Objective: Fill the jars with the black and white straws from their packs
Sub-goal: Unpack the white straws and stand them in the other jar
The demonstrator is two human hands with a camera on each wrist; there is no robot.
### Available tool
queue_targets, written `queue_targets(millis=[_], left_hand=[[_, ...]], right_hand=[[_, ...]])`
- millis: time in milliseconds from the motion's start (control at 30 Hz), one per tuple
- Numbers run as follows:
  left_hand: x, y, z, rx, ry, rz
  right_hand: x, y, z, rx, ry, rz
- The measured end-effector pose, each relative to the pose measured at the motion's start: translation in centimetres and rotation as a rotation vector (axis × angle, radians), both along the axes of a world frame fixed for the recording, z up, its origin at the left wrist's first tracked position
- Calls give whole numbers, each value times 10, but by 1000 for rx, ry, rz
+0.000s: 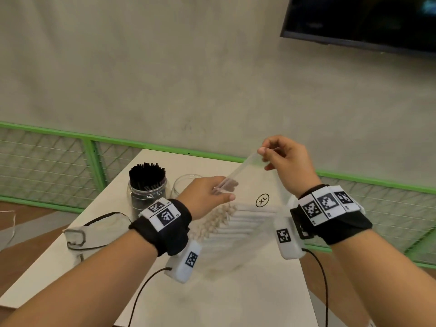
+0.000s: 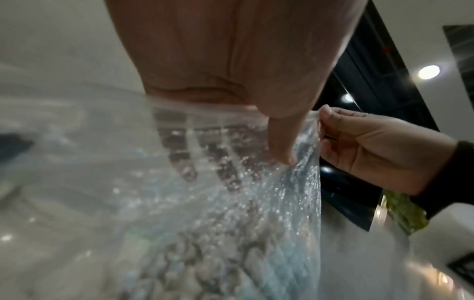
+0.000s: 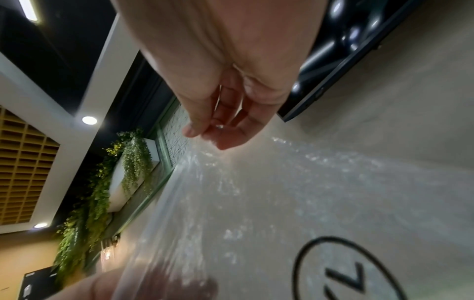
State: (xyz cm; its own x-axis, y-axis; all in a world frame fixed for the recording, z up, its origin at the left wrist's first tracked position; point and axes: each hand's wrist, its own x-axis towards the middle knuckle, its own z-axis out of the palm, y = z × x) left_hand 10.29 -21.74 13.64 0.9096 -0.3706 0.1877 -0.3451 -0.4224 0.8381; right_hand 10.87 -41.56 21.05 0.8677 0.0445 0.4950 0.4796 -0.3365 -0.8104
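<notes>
A clear plastic pack (image 1: 250, 208) marked XL hangs above the white table (image 1: 236, 298), with white straws (image 1: 240, 225) lying in its lower part. My left hand (image 1: 212, 194) pinches the lower end of the pack's top edge, and my right hand (image 1: 280, 159) pinches the upper end. In the left wrist view the fingers (image 2: 228, 162) show through the film of the pack (image 2: 231, 223). The right wrist view shows thumb and fingers (image 3: 218, 130) pinching the pack (image 3: 282, 203). A glass jar (image 1: 147, 192) full of black straws (image 1: 146, 175) stands at the back left, and a second, clear jar (image 1: 181, 185) beside it.
A crumpled empty clear bag (image 1: 94, 230) lies on the table's left side. A green mesh railing (image 1: 70, 161) runs behind the table. A dark screen (image 1: 361, 22) hangs on the wall. Cables (image 1: 146, 286) trail from both wrist units.
</notes>
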Motion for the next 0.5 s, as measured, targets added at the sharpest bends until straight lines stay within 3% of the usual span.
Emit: queue_targets(millis=[67, 133, 333, 400, 500], left_hand=[[1, 5, -5, -36, 33, -15], [2, 8, -9, -99, 86, 5], [3, 32, -23, -294, 153, 135], [2, 37, -28, -332, 149, 196], [4, 41, -41, -394, 161, 291]], right_hand=[[-1, -3, -6, 18, -31, 10], [0, -14, -20, -99, -41, -37], [11, -84, -110, -902, 392, -303], [15, -93, -122, -822, 415, -284], [18, -90, -111, -476, 333, -287]])
